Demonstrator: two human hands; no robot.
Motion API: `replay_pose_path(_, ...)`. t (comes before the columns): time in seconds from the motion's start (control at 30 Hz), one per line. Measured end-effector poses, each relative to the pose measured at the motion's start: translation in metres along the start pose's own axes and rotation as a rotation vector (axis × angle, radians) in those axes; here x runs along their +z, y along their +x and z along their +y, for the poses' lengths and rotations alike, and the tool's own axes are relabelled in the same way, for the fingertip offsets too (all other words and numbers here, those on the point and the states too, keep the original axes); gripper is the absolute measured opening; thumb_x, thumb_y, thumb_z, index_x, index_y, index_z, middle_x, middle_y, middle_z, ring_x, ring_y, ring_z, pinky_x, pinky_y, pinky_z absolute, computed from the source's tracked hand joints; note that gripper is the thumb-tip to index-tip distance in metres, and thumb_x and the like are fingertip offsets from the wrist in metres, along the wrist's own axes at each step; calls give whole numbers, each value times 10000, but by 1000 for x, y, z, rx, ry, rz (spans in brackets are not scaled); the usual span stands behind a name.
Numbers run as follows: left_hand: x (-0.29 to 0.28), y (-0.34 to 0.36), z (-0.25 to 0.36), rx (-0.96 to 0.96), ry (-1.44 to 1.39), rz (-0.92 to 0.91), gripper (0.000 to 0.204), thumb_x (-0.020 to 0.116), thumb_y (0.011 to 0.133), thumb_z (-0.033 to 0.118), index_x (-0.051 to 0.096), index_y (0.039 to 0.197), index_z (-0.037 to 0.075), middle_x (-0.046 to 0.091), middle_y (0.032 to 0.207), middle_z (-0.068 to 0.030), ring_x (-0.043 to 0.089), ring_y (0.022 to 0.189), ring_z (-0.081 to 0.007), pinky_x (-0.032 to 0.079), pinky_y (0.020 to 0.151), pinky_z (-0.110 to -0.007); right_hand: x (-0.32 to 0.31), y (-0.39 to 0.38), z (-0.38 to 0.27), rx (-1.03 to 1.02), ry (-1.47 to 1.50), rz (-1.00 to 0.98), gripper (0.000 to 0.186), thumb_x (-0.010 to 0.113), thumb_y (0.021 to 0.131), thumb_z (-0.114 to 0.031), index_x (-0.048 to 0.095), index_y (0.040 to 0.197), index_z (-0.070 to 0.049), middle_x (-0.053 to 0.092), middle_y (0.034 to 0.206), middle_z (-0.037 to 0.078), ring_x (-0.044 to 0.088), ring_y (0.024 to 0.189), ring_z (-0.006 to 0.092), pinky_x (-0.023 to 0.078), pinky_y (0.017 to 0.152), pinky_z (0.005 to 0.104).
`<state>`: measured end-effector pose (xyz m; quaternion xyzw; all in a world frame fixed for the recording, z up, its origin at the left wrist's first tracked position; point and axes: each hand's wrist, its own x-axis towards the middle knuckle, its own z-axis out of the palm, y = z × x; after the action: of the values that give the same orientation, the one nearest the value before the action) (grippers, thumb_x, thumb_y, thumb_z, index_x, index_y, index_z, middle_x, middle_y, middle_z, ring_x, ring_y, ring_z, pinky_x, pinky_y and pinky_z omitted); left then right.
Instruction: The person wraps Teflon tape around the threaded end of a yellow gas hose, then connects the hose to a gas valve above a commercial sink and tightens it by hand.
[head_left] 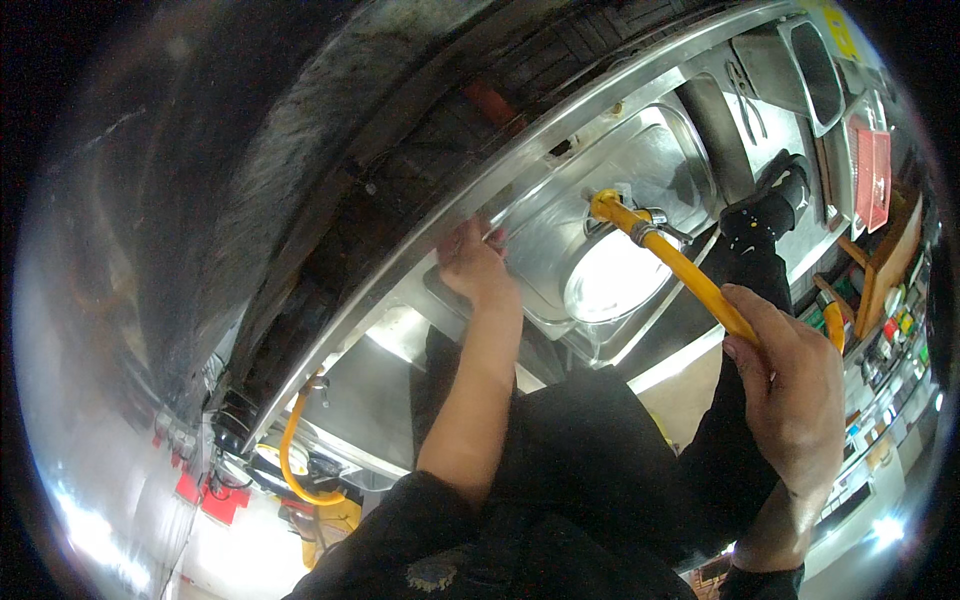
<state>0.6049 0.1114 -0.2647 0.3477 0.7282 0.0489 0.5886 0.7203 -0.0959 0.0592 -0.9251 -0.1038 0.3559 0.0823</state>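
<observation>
My right hand [790,385] is closed around a yellow hose [695,280]. A metal clamp [643,233] rings the hose near its far end, where a small valve with a lever [665,225] sits over a shallow steel pan [685,150]. A bright round glare [617,278] covers part of the steel beneath the hose. Along the long steel rail [540,140], beside the pan's left end, my left hand [475,265] has its fingers curled in; what they grip is blurred and partly hidden.
Pliers [746,105] lie on the steel surface behind my black shoe [770,205], which rests there. A deep steel container [785,75] and a red basket [872,180] stand at the far right. Another yellow hose [288,450] hangs at lower left. Dark recesses lie beyond the rail.
</observation>
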Motion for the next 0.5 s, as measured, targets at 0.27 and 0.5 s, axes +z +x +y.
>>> replay_pose_path(0.27, 39, -17, -5, -436, -164, -276, 574, 731, 1063, 501, 552, 1472, 138, 628, 1438, -76, 720, 1161, -241, 487, 873, -403, 1, -1, -3, 34, 1, -35, 382, 708, 993, -22, 709, 1375, -19, 790, 1088, 247, 795, 908, 376, 609, 818, 439)
replay_pose_path(0.5, 31, -7, -32, -336, -182, -280, 454, 675, 1116, 342, 569, 1469, 78, 700, 1312, -62, 703, 1215, -221, 506, 966, -423, 0, 2, -3, 35, -7, -20, 384, 723, 988, -35, 707, 1372, -19, 791, 1118, 244, 799, 935, 373, 612, 851, 438)
